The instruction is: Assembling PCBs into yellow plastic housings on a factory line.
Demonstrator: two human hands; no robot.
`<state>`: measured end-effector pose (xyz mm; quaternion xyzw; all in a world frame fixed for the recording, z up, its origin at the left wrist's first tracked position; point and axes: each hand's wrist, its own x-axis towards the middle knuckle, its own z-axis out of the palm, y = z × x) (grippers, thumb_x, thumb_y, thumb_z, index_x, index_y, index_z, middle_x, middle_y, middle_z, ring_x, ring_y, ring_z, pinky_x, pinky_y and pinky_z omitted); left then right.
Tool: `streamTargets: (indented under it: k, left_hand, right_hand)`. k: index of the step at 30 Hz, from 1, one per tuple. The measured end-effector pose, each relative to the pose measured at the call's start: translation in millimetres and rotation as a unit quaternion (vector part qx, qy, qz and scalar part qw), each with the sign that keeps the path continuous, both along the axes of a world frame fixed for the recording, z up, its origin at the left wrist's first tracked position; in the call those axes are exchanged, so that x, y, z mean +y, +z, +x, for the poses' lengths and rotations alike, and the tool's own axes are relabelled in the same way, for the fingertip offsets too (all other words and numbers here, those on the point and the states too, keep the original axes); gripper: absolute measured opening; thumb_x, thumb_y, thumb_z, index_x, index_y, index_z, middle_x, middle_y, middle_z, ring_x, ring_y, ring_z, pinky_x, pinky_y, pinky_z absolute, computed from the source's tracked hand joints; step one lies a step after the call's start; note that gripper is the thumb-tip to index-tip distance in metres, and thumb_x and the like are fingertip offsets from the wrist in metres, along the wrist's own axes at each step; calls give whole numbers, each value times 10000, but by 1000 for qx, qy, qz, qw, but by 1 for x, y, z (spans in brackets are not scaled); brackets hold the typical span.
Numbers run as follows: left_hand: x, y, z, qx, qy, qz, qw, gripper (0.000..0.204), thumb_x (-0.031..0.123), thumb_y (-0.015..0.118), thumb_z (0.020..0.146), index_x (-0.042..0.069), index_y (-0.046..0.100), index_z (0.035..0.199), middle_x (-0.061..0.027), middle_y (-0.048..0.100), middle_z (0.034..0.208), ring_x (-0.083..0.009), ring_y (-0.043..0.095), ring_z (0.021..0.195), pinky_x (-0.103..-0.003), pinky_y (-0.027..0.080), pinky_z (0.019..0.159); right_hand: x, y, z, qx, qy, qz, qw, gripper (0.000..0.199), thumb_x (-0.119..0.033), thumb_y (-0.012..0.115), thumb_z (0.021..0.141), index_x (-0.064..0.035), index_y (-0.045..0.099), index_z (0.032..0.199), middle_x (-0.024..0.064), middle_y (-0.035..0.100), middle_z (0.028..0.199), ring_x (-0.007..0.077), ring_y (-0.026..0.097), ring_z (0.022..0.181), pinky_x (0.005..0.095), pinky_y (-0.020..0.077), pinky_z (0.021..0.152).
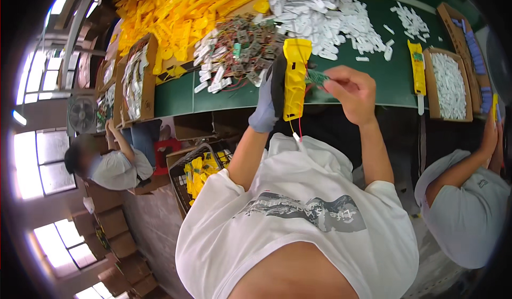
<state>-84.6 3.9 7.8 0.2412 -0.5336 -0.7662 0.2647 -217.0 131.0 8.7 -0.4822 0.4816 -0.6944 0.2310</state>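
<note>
My left hand [265,106], in a grey and black glove, grips a long yellow plastic housing [295,80] that stands upright before my chest, its open, ribbed side in view. From its lower end hang a red and a light wire with a small white connector [296,137]. Just right of the housing, my bare right hand [352,92] pinches a small green circuit board [318,77] between thumb and fingers. Thin red wire shows between board and housing; where it joins is hidden.
On the green bench [362,85] lie heaps of yellow housings [176,16], white plastic pieces [306,16] and wired circuit boards [245,48]. A carton of white strips [449,85] stands right. Below left is a basket of yellow parts [200,173]. People work on both sides.
</note>
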Motion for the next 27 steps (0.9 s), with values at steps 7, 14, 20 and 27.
streamTargets:
  k: [7,14,20,27]
  left_hand:
    - [27,-5,-36,-17,-36,35,999,311,313,383,980,56,552,1025,-28,570,857,-87,545,732,-244,456,632]
    - [28,-16,-54,-60,-40,12,997,316,289,369,985,34,545,1044,-40,574,837,-91,551,695,-240,456,614]
    - [22,-28,-48,-65,-58,82,993,351,339,381,979,40,544,1063,-47,588,831,-110,573,662,-245,474,567]
    - [9,-41,-45,-84,-95,172,977,378,386,429,957,37,518,1069,-78,593,787,-151,594,625,-286,508,529]
  right_hand:
    - [9,-34,-21,-204,-23,43,978,165,3,660,802,59,652,957,76,654,883,92,606,785,206,492,727]
    - [8,-45,-32,-214,-51,75,973,139,23,649,801,61,654,935,63,631,826,100,591,716,208,482,649]
    - [7,-61,-34,-223,-43,102,969,158,-16,661,809,53,657,951,70,660,839,105,621,753,216,506,684]
    - [6,-65,-37,-192,-55,145,969,160,-18,659,812,58,656,953,69,656,846,97,605,727,213,497,663]
